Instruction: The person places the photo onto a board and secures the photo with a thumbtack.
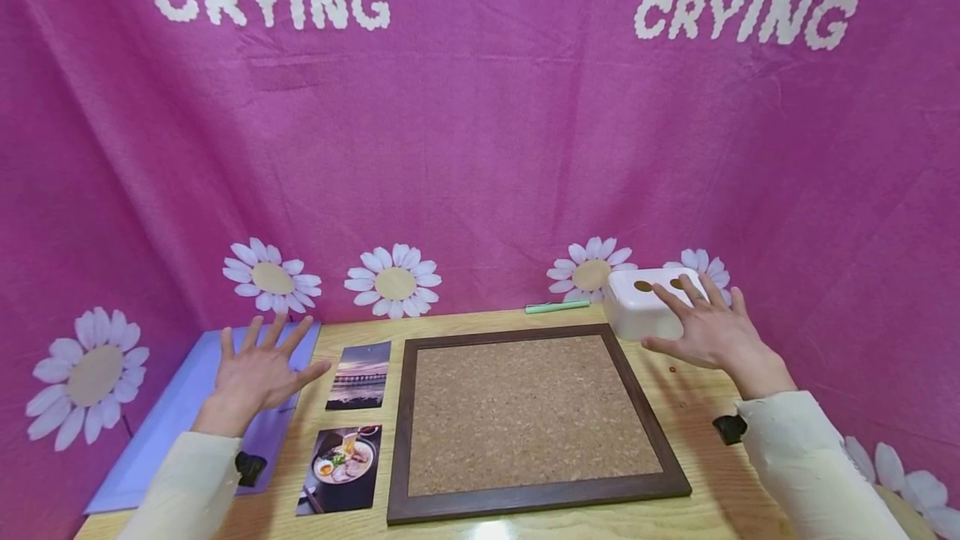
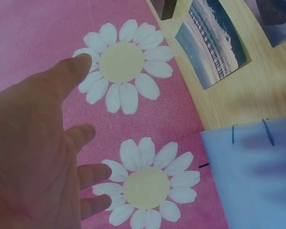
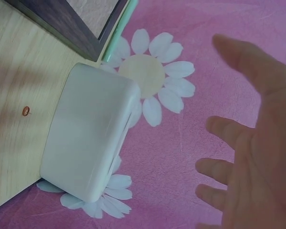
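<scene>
My left hand (image 1: 255, 369) is raised with fingers spread and holds nothing. In the head view it overlaps a pale blue plastic folder (image 1: 180, 390). My right hand (image 1: 708, 332), fingers also spread, is raised in front of a white box (image 1: 637, 315) with round holes in its top; in the right wrist view the box (image 3: 88, 131) stands apart from the fingers. Between the hands lies a cork board (image 1: 532, 415) in a dark wooden frame. Left of it are two photos: a pier at dusk (image 1: 360, 375) above a bowl of ramen (image 1: 341, 469).
A light green pen (image 1: 557, 307) lies behind the board, along the table's back edge. A small copper-coloured round thing (image 3: 26, 110) is on the wooden table near the box. Pink cloth (image 1: 480, 148) with daisies and white lettering hangs around the back and sides.
</scene>
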The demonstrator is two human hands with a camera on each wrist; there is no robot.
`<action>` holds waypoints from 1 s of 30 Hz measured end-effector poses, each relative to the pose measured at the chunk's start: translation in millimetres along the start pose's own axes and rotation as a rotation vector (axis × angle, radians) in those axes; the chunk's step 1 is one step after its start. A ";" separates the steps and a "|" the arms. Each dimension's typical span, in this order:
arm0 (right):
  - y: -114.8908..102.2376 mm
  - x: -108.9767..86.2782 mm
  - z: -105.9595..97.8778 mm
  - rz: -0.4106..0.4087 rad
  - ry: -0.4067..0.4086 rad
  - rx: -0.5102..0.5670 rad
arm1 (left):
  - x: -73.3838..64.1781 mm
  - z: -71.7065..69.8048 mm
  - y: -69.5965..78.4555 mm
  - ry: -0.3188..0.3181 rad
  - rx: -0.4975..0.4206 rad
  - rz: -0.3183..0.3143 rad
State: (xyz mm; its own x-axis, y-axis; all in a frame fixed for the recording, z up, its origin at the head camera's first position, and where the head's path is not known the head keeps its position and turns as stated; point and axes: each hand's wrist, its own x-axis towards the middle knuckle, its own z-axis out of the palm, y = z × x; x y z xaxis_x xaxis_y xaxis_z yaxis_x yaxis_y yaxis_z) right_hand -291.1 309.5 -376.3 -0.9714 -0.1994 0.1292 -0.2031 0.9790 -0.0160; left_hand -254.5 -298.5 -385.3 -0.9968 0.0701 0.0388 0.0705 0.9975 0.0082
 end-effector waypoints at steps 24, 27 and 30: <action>18.4 7.3 21.8 -0.079 0.090 0.220 | 5.8 14.4 0.3 0.021 -0.149 0.048; 19.4 7.3 25.0 -0.099 0.113 0.268 | 6.5 18.1 -0.6 0.011 -0.191 0.060; 20.8 8.4 29.1 -0.127 0.139 0.313 | 6.6 20.7 -1.2 0.006 -0.240 0.067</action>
State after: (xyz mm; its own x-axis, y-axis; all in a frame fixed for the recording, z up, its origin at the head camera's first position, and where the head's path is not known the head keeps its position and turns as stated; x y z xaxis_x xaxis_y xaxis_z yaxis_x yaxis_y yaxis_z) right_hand -307.1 327.0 -404.5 -0.9142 -0.2904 0.2826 -0.3701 0.8824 -0.2907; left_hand -262.0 -299.0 -405.7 -0.9893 0.1357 0.0534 0.1447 0.9594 0.2420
